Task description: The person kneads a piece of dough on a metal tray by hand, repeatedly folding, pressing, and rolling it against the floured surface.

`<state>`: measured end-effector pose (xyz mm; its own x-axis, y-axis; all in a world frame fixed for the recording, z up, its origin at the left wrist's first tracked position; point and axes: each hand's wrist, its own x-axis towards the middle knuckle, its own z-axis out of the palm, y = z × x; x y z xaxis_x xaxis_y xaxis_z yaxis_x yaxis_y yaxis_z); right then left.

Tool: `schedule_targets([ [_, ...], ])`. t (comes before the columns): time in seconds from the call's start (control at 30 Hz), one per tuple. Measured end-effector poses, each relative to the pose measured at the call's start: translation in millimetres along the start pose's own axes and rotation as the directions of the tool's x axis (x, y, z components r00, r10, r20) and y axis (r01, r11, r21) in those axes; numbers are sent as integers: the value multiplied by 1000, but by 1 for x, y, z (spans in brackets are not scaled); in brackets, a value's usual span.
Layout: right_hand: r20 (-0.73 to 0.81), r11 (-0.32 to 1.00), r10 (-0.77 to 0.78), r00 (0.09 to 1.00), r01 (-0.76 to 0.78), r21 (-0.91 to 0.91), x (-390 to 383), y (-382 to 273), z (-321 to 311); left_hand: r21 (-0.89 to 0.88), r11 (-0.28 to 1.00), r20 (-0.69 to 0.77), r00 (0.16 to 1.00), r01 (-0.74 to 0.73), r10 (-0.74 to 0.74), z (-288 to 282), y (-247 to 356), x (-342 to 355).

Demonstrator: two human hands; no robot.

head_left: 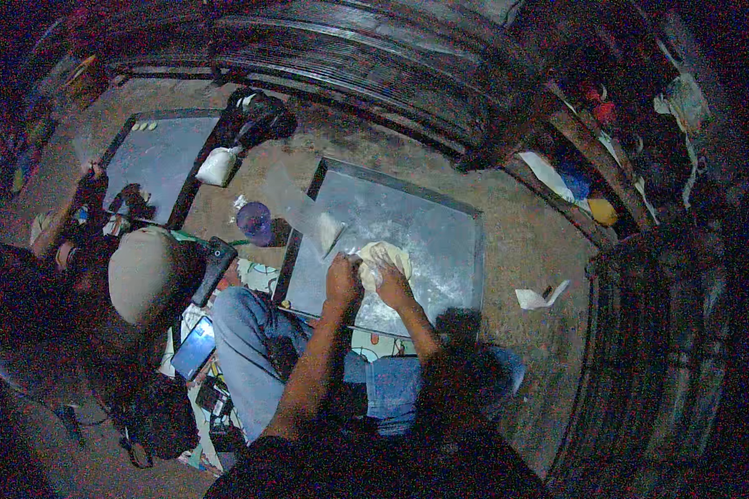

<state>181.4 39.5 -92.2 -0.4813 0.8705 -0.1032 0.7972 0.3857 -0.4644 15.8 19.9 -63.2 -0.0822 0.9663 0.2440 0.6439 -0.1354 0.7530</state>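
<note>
Frame centre: left hand [344, 279] curled at the dough's [401, 261] edge, pinch indeterminable; right hand [394, 285] spread over it. Step judged kneading; next press calls for even pressure.

"What's hidden near the centre?"
"The right hand [392, 281] covers part of the dough [399, 258]; fingers of the left hand [344, 279] curl partly from sight."
"Those pale pieces [144, 126] at ten o'clock?"
"Too small to identify. At six, the edge crops dark clothing [374, 470]."
</note>
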Motion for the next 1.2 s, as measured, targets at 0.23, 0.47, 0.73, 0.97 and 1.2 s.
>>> schedule_targets([
  [0.23,-49,977,136,990,-126,170,-1,-15,-9,13,997,60,995,77,-78,-9,-16,-3],
  [0.47,-28,995,-1,1000,-2,-99,25,-31,-24,238,970,200,975,49,-99,-7,-3,-7],
  [0.73,-81,977,21,997,-3,214,31,-15,-25,218,975,109,994,-38,14,6,-18,-9],
  [0.97,-328,976,197,924,-153,154,14,-18,-26,54,998,109,994,-24,18,-6,0,2],
  [1.2,-390,991,110,914,-70,116,-3,-30,-34,-68,995,71,995,68,-63,-9,35,5],
])
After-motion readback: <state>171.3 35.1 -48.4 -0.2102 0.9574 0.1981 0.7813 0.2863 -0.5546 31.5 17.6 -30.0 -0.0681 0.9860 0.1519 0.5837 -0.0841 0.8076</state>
